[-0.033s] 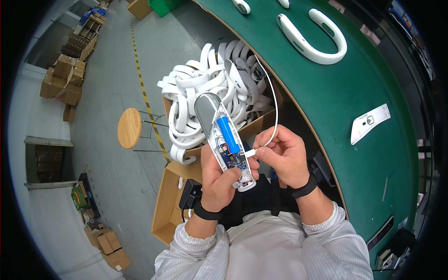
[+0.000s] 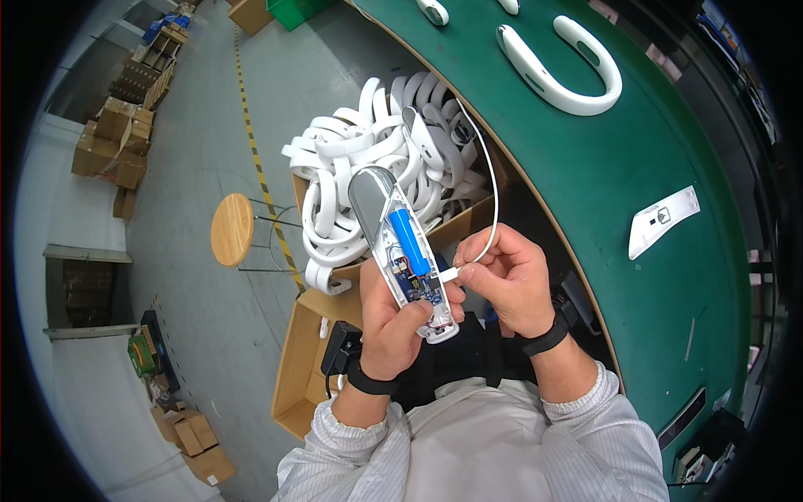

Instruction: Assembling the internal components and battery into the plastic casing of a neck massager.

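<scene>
My left hand (image 2: 391, 330) is closed around an opened white neck fan (image 2: 386, 243), its thumb lying over the lower end. Inside the fan's uncovered arm are a blue cylindrical battery (image 2: 409, 241) and a blue circuit board (image 2: 428, 291) with thin wires. Between thumb and fingers, my right hand (image 2: 508, 280) pinches the white cable (image 2: 495, 188) by its plug (image 2: 450, 274). The plug meets the fan's side beside the board; how deep it sits I cannot tell. From there the cable loops up to the table edge. A loose white cover (image 2: 665, 221) lies on the table to the right.
A carton (image 2: 468, 219) heaped with white neck fans (image 2: 335, 167) stands beyond my hands. Another open carton (image 2: 293, 376) is at lower left, near a black adapter (image 2: 341, 347). The green table (image 2: 669, 335) curves along the right, bearing another neck fan (image 2: 577, 100). A round stool (image 2: 232, 230) stands left.
</scene>
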`<state>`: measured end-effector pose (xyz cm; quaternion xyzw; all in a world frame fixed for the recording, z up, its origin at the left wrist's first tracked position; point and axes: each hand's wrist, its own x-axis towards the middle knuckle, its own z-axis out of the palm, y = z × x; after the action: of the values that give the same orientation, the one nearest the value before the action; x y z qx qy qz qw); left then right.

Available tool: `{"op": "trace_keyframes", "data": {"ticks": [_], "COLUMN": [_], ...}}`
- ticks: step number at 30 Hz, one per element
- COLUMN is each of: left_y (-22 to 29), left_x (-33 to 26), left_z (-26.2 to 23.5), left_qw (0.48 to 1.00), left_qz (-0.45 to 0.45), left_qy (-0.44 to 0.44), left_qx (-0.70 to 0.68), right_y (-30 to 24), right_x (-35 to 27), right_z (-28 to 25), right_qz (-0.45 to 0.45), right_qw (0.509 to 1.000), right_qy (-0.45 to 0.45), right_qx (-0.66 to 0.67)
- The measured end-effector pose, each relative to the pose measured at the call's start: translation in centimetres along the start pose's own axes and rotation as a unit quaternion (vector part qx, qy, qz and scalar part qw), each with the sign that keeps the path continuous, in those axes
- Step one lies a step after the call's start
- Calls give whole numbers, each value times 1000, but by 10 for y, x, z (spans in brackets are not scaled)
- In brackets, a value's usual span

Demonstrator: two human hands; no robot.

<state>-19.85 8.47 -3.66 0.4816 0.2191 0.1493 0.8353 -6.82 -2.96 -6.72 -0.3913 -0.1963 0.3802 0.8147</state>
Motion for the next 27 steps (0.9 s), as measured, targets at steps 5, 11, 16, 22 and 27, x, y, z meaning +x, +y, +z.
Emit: {"op": "trace_keyframes", "data": {"ticks": [5,11,16,22,27], "left_y": [0,-1,-1,-1,-1], "left_x": [0,-1,-1,-1,-1], "left_z": [0,-1,0,0,-1], "left_qw": [1000,1000,1000,1000,1000], "left_qz": [1,1,1,1,0], "left_qy": [-4,-2,3,3,2], "left_qx": [2,-5,-4,-3,-4], "right_y": [0,1,0,1,1], "right_x": [0,0,0,-1,0], "right_z": [0,0,0,-2,0], "right_qz": [-3,-3,-1,7,-4], "right_qw": [1000,1000,1000,1000,1000], "right_qy": [0,-1,1,2,3], "right_qx": [-2,0,0,-8,-6]}}
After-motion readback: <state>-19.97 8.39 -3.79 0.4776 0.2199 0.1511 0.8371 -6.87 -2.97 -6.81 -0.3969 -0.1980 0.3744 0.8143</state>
